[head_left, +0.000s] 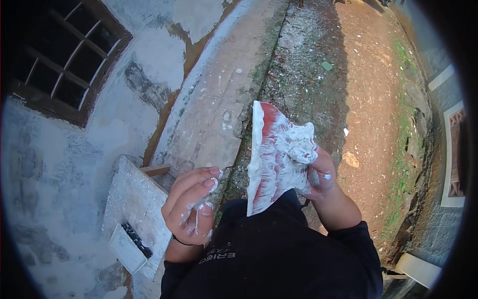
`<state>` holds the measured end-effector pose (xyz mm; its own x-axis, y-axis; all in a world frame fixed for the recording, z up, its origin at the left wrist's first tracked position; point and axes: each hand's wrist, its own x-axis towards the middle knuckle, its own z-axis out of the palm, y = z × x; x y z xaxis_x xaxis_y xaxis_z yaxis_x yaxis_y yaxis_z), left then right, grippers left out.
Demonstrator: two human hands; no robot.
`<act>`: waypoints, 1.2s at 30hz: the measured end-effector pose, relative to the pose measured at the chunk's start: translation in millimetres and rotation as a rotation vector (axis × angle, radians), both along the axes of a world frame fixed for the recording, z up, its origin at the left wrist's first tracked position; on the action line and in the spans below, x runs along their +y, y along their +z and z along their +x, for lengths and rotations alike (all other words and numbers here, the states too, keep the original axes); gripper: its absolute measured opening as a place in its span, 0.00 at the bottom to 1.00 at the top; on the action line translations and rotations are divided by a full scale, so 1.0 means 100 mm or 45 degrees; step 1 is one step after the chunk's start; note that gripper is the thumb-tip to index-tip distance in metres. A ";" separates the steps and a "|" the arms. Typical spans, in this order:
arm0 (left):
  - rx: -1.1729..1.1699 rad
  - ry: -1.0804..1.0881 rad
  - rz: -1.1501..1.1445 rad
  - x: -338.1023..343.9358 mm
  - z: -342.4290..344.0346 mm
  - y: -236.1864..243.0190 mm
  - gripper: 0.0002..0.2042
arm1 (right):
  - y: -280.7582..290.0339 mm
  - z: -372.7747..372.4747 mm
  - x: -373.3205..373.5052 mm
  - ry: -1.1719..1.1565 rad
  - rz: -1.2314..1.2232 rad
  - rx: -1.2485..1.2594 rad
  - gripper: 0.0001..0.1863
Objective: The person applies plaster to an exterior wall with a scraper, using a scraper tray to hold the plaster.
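Right hand (318,172) is closed around the right-hand end of a red trowel blade (271,159). The blade is held flat-face up and tilted, probably so the white plaster (298,142) heaped near the grip stays on it. White streaks run down the blade toward its lower tip. Fingers are caked; I can't tell exactly how they wrap underneath, as the plaster hides them.

Left hand (194,204) holds nothing: fingers curled halfway in, knuckles up, smeared white at the tips, dark band at the wrist. It hangs just left of the blade's lower corner without touching it.

Below the left hand, a grey plaster-crusted board (137,199) leans by the wall, with a small white flat tool (127,249) resting near its lower edge.

Further out: patchy grey rendered wall (59,164) with a dark-framed window (69,60) at top left, a concrete ledge (219,99) running up the middle, and bare reddish soil (368,99) on the right.
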<state>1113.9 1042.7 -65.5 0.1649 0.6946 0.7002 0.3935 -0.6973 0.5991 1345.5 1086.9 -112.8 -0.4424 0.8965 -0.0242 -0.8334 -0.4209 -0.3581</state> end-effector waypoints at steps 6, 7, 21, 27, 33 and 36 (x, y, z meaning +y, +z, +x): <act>0.041 0.253 -0.018 0.86 0.16 0.25 0.11 | 0.03 -0.02 1.28 0.245 -0.031 0.096 0.25; 0.005 0.304 -0.020 0.96 0.11 0.24 0.11 | 0.01 -0.12 1.46 0.284 -0.031 0.099 0.25; 0.005 0.464 -0.179 2.98 -2.05 0.36 0.12 | 0.20 -2.33 3.62 0.543 -0.253 -0.059 0.25; 0.021 0.526 -0.291 3.86 -2.83 0.77 0.12 | 0.34 -2.85 4.45 0.528 -0.349 -0.085 0.26; 0.143 0.682 -0.386 4.61 -3.09 0.84 0.11 | -0.05 -3.31 5.51 0.650 -0.367 0.000 0.24; 0.055 0.764 -0.468 4.78 -3.28 0.80 0.11 | -0.11 -3.65 5.95 0.721 -0.308 0.037 0.23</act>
<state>785.6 1520.9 14.0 -0.2981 0.8648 0.4041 0.6756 -0.1080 0.7294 980.6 1681.7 -123.7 -0.8517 0.4927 -0.1784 -0.4647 -0.8675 -0.1773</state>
